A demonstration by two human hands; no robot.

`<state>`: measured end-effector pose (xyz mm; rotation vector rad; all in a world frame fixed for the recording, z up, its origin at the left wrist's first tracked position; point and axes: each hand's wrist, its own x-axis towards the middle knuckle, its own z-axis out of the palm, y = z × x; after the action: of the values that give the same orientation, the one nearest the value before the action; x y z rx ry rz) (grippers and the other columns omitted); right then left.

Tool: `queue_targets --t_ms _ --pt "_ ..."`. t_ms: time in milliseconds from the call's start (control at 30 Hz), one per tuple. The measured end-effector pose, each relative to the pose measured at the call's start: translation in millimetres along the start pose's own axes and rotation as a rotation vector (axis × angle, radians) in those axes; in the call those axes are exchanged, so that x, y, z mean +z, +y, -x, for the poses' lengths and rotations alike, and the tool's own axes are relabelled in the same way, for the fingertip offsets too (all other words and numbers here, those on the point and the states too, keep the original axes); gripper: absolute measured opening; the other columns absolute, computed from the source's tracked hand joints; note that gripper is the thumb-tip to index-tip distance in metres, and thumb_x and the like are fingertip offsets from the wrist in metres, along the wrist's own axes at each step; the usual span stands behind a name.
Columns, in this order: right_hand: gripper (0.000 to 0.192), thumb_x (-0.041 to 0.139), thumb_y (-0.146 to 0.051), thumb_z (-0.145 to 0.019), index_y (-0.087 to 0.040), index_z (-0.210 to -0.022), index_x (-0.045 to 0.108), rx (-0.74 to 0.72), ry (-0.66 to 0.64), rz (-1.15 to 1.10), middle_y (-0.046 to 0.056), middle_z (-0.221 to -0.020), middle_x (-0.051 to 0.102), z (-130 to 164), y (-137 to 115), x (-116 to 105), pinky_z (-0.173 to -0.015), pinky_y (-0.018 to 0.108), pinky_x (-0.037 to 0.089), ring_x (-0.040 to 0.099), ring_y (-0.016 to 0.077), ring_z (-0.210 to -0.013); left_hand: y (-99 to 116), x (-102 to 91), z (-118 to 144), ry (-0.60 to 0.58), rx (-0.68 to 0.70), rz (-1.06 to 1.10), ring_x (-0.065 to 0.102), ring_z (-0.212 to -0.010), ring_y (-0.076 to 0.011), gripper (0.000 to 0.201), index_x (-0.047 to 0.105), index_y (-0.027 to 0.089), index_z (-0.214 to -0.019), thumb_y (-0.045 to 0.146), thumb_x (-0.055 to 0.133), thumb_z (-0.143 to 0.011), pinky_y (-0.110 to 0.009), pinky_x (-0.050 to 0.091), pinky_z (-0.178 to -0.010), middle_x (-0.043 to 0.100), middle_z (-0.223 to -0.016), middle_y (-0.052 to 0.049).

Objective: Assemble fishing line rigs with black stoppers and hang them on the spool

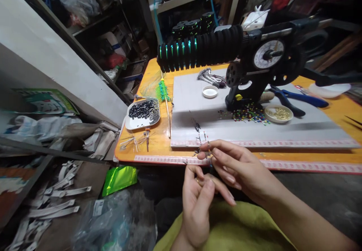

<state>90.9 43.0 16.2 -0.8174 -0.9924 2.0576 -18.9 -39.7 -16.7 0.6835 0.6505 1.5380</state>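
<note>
The workshop was cluttered: shelves behind, paper scraps and plastic bags on the floor left of an orange table (158, 138). A grey board (254, 126) lay on the table and serves as landmark below.

Right hand (240, 168) hovered just off the board's near edge, thumb and forefinger pinched on a thin line with small beads (201, 136) that ran up onto the board's near-left part. Left hand (198, 202) sat below the right one, farther from the board, fingers curled, thumb and forefinger closed on what looked like the line's lower end; that end was too fine to see surely.

On the board's far middle stood a black winding machine (254, 55) with a dial, and a white cap (210, 91) beside it. Loose coloured beads (249, 114) lay scattered at the machine's foot, with a dish of brass parts (278, 113) just right of them. Blue pliers (296, 100) lay behind that dish. Left of the board, on the table, was a tray of black tubes (143, 111).

Judged risks:
- The line was held in the air over the table edge. A slackened pinch would likely let beads slide off and fall to the floor clutter.
- Loose beads on the board could roll if the board were nudged.
- A line drawn taut across the board might snag the parts near it.
</note>
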Motion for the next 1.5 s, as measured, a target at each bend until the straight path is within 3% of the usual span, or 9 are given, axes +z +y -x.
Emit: queue_targets --t_ms 167,267,433,667,833,967,1033,1300,1500 --pt "0.029 0.076 -0.044 -0.086 -0.015 -0.086 0.069 0.034 -0.051 -0.094 -0.002 -0.068 0.063 -6.9 -3.8 7.7 -0.034 0.012 0.019 0.023 -0.0011 -0.039 -1.2 -1.6 2.6 0.019 -0.010 0.004 0.065 -0.062 -0.0123 0.018 0.040 0.022 -0.096 0.029 0.054 -0.103 -0.027 0.049 -0.070 0.075 -0.066 0.002" --pt "0.031 0.074 -0.044 -0.087 -0.016 -0.097 0.070 0.046 -0.047 -0.064 0.001 -0.075 0.067 -5.5 -0.5 4.2 -0.032 0.013 0.018 0.022 -0.0019 -0.037 -0.5 -0.7 1.3 0.010 -0.008 0.016 0.067 -0.064 -0.0136 0.020 0.038 0.023 -0.095 0.030 0.054 -0.103 -0.030 0.049 -0.075 0.075 -0.068 0.002" --pt "0.045 0.072 -0.047 -0.089 -0.022 -0.125 0.062 -0.144 0.169 0.206 0.002 -0.078 0.068 9.5 -0.2 -12.6 -0.032 0.016 0.033 0.040 0.0045 -0.041 -2.9 1.6 -6.0 0.063 -0.073 -0.091 0.070 -0.072 -0.0173 0.025 0.036 0.023 -0.092 0.037 0.054 -0.103 -0.032 0.045 -0.077 0.078 -0.073 0.000" --pt "0.041 0.063 -0.050 -0.096 -0.026 -0.129 0.061 -0.280 0.351 0.526 -0.005 -0.055 0.050 27.9 -9.0 -38.7 -0.039 0.019 0.038 0.047 0.0101 -0.046 -8.2 6.0 -15.4 0.088 -0.098 -0.227 0.066 -0.060 -0.0121 0.027 0.034 0.023 -0.090 0.040 0.050 -0.105 -0.027 0.040 -0.065 0.079 -0.076 0.000" --pt "0.031 0.062 -0.048 -0.096 -0.024 -0.114 0.068 -0.336 0.328 0.718 0.003 -0.078 0.067 22.2 -12.5 -40.5 -0.040 0.020 0.040 0.056 0.0108 -0.054 -10.8 9.4 -18.2 0.105 -0.116 -0.239 0.066 -0.055 -0.0094 0.036 0.033 0.023 -0.089 0.045 0.060 -0.099 -0.021 0.039 -0.058 0.079 -0.075 0.000" --pt "0.019 0.061 -0.038 -0.097 -0.024 -0.105 0.070 -0.508 0.355 0.923 0.006 -0.104 0.071 14.0 -12.3 -42.1 -0.064 0.025 0.056 0.069 0.0166 -0.081 -15.5 10.3 -21.2 0.162 -0.127 -0.278 0.064 -0.051 -0.0081 0.043 0.033 0.024 -0.089 0.050 0.066 -0.094 -0.018 0.041 -0.054 0.077 -0.075 0.001" --pt "0.017 0.060 -0.035 -0.097 -0.025 -0.105 0.070 -0.551 0.374 0.977 0.006 -0.105 0.071 12.2 -11.6 -44.2 -0.071 0.028 0.056 0.070 0.0177 -0.086 -16.9 11.2 -23.5 0.185 -0.132 -0.322 0.063 -0.051 -0.0076 0.043 0.033 0.024 -0.090 0.052 0.065 -0.094 -0.018 0.042 -0.054 0.076 -0.075 0.002" --pt "0.017 0.059 -0.035 -0.098 -0.024 -0.107 0.068 -0.562 0.378 0.974 0.006 -0.105 0.071 10.8 -13.8 -50.3 -0.060 0.026 0.055 0.071 0.0170 -0.079 -16.0 12.0 -29.9 0.175 -0.190 -0.482 0.060 -0.045 -0.0063 0.039 0.035 0.023 -0.095 0.056 0.056 -0.097 -0.018 0.043 -0.050 0.073 -0.076 0.001" --pt "0.018 0.057 -0.034 -0.098 -0.022 -0.098 0.071 -0.505 0.240 1.050 0.005 -0.091 0.073 4.2 -22.1 -36.8 -0.063 0.026 0.055 0.070 0.0158 -0.072 -23.9 5.2 -23.8 0.137 -0.154 -0.454 0.059 -0.048 -0.0052 0.037 0.035 0.024 -0.095 0.054 0.055 -0.098 -0.016 0.045 -0.050 0.070 -0.078 0.003"
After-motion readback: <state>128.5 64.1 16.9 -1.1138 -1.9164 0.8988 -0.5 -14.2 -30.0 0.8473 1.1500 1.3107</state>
